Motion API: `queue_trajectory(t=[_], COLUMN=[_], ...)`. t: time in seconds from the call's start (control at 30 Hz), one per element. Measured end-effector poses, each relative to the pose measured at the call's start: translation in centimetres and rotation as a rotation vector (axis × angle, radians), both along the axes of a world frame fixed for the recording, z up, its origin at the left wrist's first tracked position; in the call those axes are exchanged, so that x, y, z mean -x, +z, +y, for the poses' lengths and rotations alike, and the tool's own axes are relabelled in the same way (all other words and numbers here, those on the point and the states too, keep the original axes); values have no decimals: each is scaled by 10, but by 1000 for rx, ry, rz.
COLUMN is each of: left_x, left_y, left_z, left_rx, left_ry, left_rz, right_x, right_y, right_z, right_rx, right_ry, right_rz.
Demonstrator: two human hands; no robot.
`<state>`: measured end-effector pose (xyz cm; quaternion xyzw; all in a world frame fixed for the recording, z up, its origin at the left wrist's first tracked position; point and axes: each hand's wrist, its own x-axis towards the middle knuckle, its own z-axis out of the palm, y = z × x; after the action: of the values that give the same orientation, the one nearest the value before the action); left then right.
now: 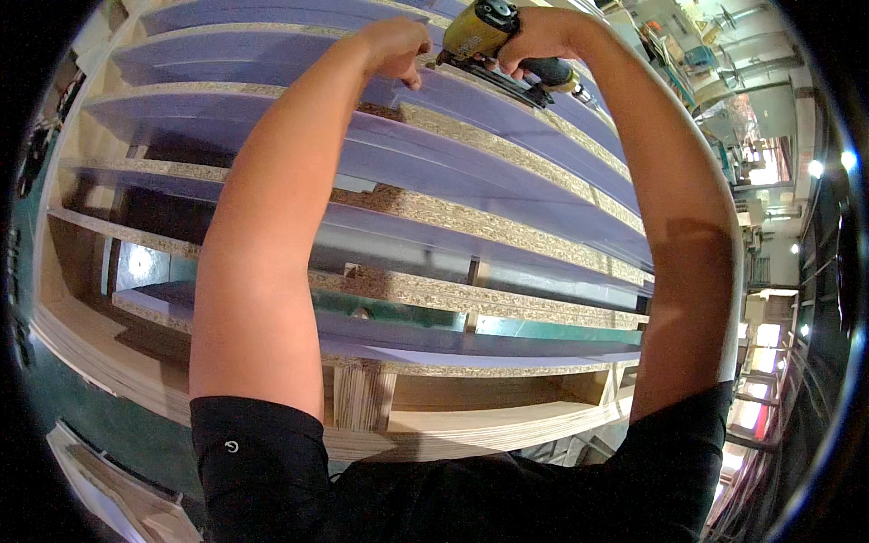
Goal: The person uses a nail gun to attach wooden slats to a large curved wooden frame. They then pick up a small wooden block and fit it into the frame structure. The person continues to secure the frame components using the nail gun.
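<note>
My right hand (pixel 543 38) is wrapped round the black grip of a yellow and black nail gun (pixel 471 34) at the top of the view. The gun's long magazine slants down to the right, just over the edge of a purple-faced chipboard panel (pixel 262 43). To its left, my left hand (pixel 396 47) is closed at the same panel's edge, the thumb on the near side and the fingers curled over; the fingertips are partly hidden. Where the gun's nose meets the panel, I cannot tell whether it touches.
Several more purple chipboard panels (pixel 507 208) stand on edge in rows between me and my hands, with gaps between them. A pale wooden frame (pixel 109 348) surrounds them. Green floor (pixel 109 434) shows at lower left; workshop benches and lamps are at right.
</note>
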<state>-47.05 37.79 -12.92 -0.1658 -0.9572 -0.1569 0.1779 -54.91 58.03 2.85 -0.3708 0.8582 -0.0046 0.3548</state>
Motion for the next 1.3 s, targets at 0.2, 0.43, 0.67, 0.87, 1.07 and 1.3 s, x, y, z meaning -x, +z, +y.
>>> queue_trajectory(t=[0.2, 0.43, 0.67, 0.87, 1.07, 1.3], left_x=[-8, -11, -33, -150, -309, -550], left_y=[29, 8, 22, 101, 103, 8], left_z=[4, -4, 7, 360, 666, 880], left_rx=[84, 102, -188, -384, -477, 253], left_ry=[31, 103, 208, -266, -1024, -1512], left_rz=[-379, -346, -228, 188, -58, -746], right_x=[-97, -328, -682, -905, -1099, -1234], right_y=[81, 122, -77, -342, -427, -397], right_z=[135, 444, 688, 670, 671, 791], right_rx=[168, 496, 1089, 1006, 751, -487], right_ry=[-203, -735, -1780, -3055, -3292, -3174], right_rz=[85, -22, -68, 392, 718, 560])
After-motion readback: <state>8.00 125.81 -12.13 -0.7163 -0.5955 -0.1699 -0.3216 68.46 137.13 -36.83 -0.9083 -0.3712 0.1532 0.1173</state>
